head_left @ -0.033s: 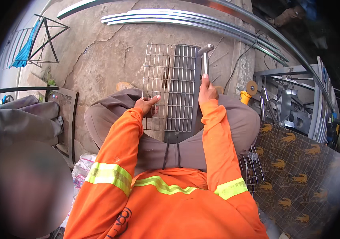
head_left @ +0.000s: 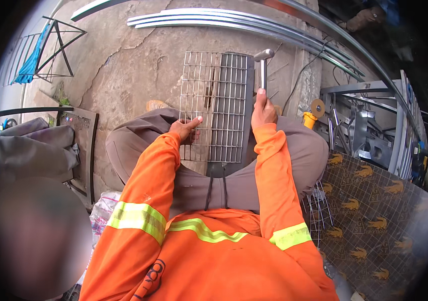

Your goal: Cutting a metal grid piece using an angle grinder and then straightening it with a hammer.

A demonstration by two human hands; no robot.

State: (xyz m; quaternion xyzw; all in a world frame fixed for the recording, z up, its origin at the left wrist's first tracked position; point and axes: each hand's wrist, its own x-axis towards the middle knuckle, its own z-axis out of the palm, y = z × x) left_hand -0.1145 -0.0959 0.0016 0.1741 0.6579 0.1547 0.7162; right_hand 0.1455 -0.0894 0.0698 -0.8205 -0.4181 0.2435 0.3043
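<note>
the left hand (head_left: 186,129) pinches the wire grid (head_left: 213,107) near its left edge, thumb on top; the right hand (head_left: 263,111) has its fingers closed around 1 hammer (head_left: 263,70).

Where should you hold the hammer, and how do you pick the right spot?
The hammer is probably best gripped low on its straight handle, coming from the person's own side. The handle points back toward the body, with the metal head at the far end, and the wire grid lies to the left. The right hand grips it there.
</note>
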